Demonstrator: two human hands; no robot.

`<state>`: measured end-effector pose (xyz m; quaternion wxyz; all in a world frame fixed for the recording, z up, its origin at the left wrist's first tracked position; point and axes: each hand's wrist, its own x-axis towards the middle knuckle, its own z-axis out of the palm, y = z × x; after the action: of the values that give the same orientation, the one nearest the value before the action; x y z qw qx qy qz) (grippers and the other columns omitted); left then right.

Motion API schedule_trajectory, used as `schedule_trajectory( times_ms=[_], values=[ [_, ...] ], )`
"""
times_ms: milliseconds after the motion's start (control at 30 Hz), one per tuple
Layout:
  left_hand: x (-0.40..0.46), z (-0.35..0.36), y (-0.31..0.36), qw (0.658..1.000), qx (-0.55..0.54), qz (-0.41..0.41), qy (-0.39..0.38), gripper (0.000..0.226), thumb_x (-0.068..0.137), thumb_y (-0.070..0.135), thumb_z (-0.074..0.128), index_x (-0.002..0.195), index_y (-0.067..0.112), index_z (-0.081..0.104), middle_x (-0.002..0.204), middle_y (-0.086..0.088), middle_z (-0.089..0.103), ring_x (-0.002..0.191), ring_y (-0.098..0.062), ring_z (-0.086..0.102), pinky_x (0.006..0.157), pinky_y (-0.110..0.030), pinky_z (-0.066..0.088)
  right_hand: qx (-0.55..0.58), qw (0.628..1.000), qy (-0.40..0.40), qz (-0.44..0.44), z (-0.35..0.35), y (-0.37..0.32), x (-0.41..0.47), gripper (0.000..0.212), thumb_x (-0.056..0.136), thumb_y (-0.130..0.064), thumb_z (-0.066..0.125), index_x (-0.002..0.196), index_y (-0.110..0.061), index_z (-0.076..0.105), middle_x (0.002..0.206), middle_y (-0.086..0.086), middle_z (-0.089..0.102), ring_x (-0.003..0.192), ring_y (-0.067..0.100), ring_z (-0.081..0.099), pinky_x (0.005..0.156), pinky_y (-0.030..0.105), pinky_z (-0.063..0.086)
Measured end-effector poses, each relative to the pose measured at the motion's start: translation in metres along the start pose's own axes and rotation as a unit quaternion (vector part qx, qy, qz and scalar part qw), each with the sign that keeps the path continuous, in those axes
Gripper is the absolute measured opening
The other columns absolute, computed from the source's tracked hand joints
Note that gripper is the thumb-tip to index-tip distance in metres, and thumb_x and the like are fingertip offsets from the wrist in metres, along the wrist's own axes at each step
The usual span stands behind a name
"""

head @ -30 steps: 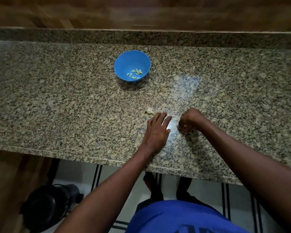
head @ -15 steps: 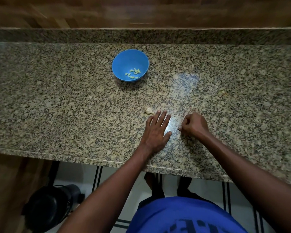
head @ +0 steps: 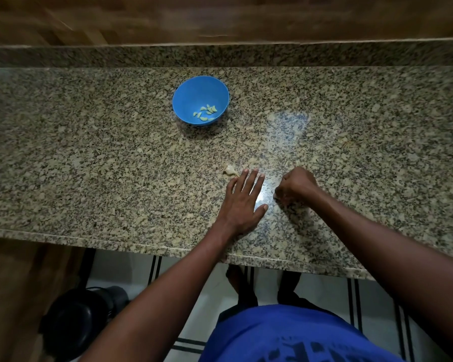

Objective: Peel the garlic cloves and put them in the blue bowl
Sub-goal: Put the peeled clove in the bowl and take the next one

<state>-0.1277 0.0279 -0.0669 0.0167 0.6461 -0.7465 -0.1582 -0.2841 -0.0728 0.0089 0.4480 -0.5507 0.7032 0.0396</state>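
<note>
Toward the far edge of the speckled granite surface (head: 89,152), left of centre, sits the round blue plastic bowl (head: 183,100) with several pale peeled garlic cloves (head: 205,112) in its bottom. Nearer the front edge, a small pale garlic piece (head: 230,170) lies on the stone just beyond the left hand (head: 243,202), whose fingers (head: 249,180) are straight, spread and flat on the surface, almost touching it; its long axis cannot be judged. That hand is clearly the nearer. Just right, the right hand (head: 296,185) is curled tight, seemingly pinching a pale scrap. Behind runs a granite upstand and wood panelling; tiled floor shows below.
</note>
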Motion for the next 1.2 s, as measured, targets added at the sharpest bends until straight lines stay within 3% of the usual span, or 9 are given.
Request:
schedule_trajectory(
  times_ms=[234,400,534,634,734,834,934,1034,1201],
  values=[
    [0.003,0.000,-0.001,1.000,-0.002,0.000,-0.010,0.080,0.104,0.058,0.032,0.165,0.020,-0.003,0.173,-0.005,-0.011,0.158,-0.023,-0.013,0.126,-0.048,-0.008,-0.122,0.983,0.109,-0.086,0.029,-0.009,-0.011,0.017,0.090,0.001,0.067,0.079,-0.009,0.059,0.073,0.004,0.057,0.064,0.017,0.055,0.048,0.026,0.041],
    [0.000,-0.007,0.002,1.000,-0.030,-0.005,-0.001,0.082,0.103,0.055,0.042,0.166,0.021,0.001,0.173,-0.004,-0.007,0.158,-0.022,-0.011,0.124,-0.044,-0.008,-0.045,0.994,0.045,-0.090,0.007,0.009,-0.007,0.013,0.082,-0.006,0.082,0.078,-0.006,0.069,0.073,0.007,0.069,0.066,0.019,0.067,0.051,0.023,0.043],
    [0.007,-0.021,0.014,0.990,-0.120,-0.055,0.038,0.065,0.097,0.041,0.063,0.155,0.020,0.043,0.166,-0.009,0.029,0.154,-0.029,0.018,0.123,-0.049,0.014,0.082,0.993,-0.001,-0.087,-0.006,0.032,-0.013,0.009,0.084,-0.008,0.081,0.083,-0.006,0.073,0.072,0.010,0.076,0.064,0.020,0.075,0.062,0.030,0.059],
    [0.010,-0.040,0.028,0.929,-0.330,-0.111,0.127,0.024,0.095,0.017,0.072,0.118,0.015,0.075,0.129,-0.007,0.064,0.123,-0.026,0.057,0.102,-0.045,0.052,0.252,0.963,-0.048,-0.078,-0.015,0.041,-0.023,0.008,0.089,0.003,0.073,0.095,0.007,0.069,0.088,0.029,0.074,0.068,0.030,0.074,0.059,0.034,0.063],
    [0.013,-0.063,0.040,0.832,-0.523,-0.167,0.076,0.015,0.092,0.007,0.074,0.106,0.010,0.078,0.099,-0.006,0.077,0.088,-0.022,0.076,0.078,-0.040,0.065,0.280,0.952,-0.061,-0.107,-0.026,0.043,-0.031,0.009,0.090,0.005,0.070,0.099,0.007,0.068,0.088,0.029,0.074,0.075,0.035,0.075,0.061,0.035,0.063],
    [0.018,-0.077,0.045,0.822,-0.543,-0.162,0.058,0.012,0.089,0.009,0.079,0.101,0.009,0.078,0.087,-0.008,0.078,0.080,-0.026,0.077,0.076,-0.043,0.065,0.247,0.957,-0.043,-0.149,-0.033,0.043,-0.030,0.007,0.091,0.004,0.069,0.098,0.003,0.070,0.081,0.021,0.075,0.077,0.035,0.077,0.075,0.046,0.063],
    [0.022,-0.086,0.047,0.812,-0.560,-0.157,0.045,0.013,0.088,0.009,0.080,0.101,0.008,0.077,0.085,-0.009,0.078,0.076,-0.025,0.077,0.071,-0.034,0.064,0.217,0.959,-0.028,-0.179,-0.036,0.040,-0.031,0.008,0.092,0.002,0.070,0.097,-0.003,0.072,0.077,0.014,0.076,0.071,0.028,0.076,0.066,0.038,0.062],
    [0.028,-0.091,0.042,0.807,-0.570,-0.156,0.029,0.011,0.088,0.007,0.079,0.098,0.004,0.077,0.087,-0.012,0.078,0.078,-0.027,0.076,0.079,-0.042,0.065,0.237,0.954,-0.046,-0.181,-0.040,0.040,-0.032,0.011,0.093,0.004,0.067,0.100,-0.003,0.073,0.082,0.015,0.077,0.072,0.026,0.076,0.055,0.024,0.057],
    [0.032,-0.098,0.035,0.786,-0.594,-0.171,0.036,0.010,0.090,0.006,0.077,0.099,0.002,0.076,0.091,-0.017,0.077,0.076,-0.023,0.073,0.081,-0.041,0.064,0.203,0.965,-0.033,-0.163,-0.044,0.045,-0.022,0.019,0.099,-0.001,0.058,0.098,-0.008,0.076,0.090,0.012,0.077,0.081,0.025,0.076,0.070,0.033,0.062]
  ],
)
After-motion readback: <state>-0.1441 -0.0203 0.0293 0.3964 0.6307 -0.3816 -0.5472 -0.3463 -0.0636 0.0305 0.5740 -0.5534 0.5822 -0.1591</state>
